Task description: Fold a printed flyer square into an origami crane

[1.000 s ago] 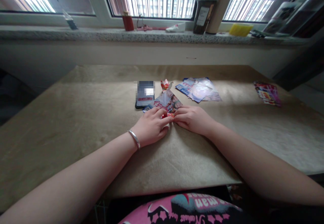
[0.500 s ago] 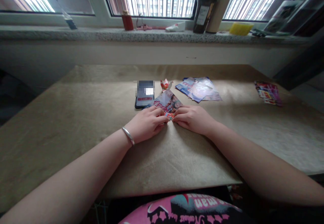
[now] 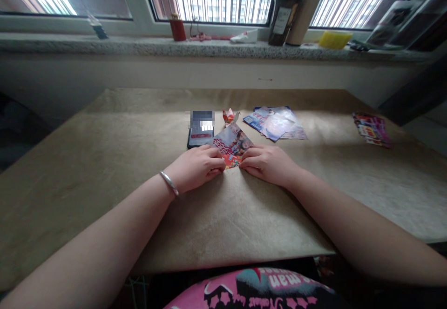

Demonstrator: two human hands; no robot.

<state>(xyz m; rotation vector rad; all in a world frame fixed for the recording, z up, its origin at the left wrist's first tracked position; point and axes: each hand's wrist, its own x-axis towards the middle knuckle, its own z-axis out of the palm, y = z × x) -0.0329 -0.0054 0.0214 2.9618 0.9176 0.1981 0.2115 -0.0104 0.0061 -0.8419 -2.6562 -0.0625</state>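
A printed sheet of paper [image 3: 234,137], with a picture and red lettering, lies on the table before me. Its near edge is folded over and shows an orange-red strip. My left hand [image 3: 197,167], with a silver bangle [image 3: 169,184] at the wrist, is closed on the left end of that fold. At the fold's right end, the thumb and fingers of my right hand [image 3: 266,164] pinch the paper. Both hands partly hide its lower corners. Just beyond the sheet stands a small folded paper piece [image 3: 229,116] in red and white.
A phone [image 3: 201,132] lies left of the paper. Several printed sheets [image 3: 275,123] are spread at the back right, and a stack of colourful papers [image 3: 371,130] sits farther right. Along the windowsill [image 3: 139,48] stand a red container [image 3: 178,29], a dark jar [image 3: 283,20] and a yellow block [image 3: 335,40].
My left hand has slid left along the near edge, away from my right hand, uncovering more of the orange-red strip. My right hand has barely moved.
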